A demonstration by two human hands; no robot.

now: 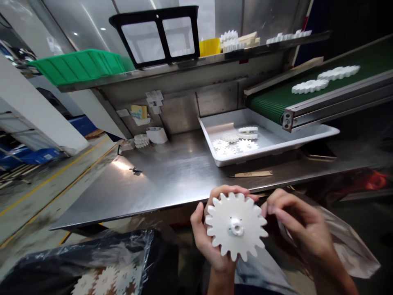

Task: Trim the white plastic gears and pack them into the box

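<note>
A white plastic gear (248, 225) with a small raised hub faces me, just in front of the table's edge. My left hand (204, 237) is wrapped around it from behind and from the left, thumb up at the side. To the right, my right hand (299, 221) is closed in a pinch beside the gear's teeth; whatever its fingertips may hold is too small to make out. On the table beyond lies a wooden-handled tool (253, 174) with a thin dark tip.
A white tray (211, 149) holding several gears stands under the end of a green conveyor belt (276, 96), where two gears lie. At lower left, a plastic-lined black bin (37, 258) contains more gears. A shelf carries a green bin (82, 65) and a black frame (167, 39).
</note>
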